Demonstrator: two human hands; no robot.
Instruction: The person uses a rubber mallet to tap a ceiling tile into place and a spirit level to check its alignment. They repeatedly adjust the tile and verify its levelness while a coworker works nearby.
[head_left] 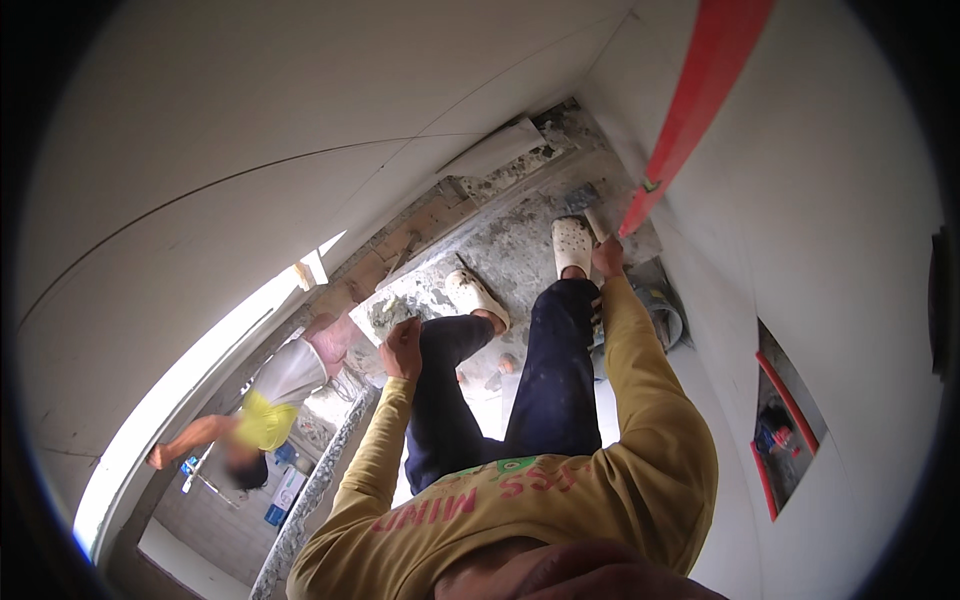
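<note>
Right hand down by the right shoe, fingers wrapped around the lower end of a long red level slanting up along the white wall. Left hand curled into a loose fist at the left knee, nothing visibly held. White clogs planted on mortar-spattered floor. Second person stooped beyond, left.

- Site was a room under construction, mid tiling or finishing work.
- Floor was raw, grey, blotched with mortar.
- Walls were faced in large pale panels with visible seams.
- Exposed brick showed at the wall base.
- A long red level stood against the right wall.
- A second person worked at the left opening.
</note>
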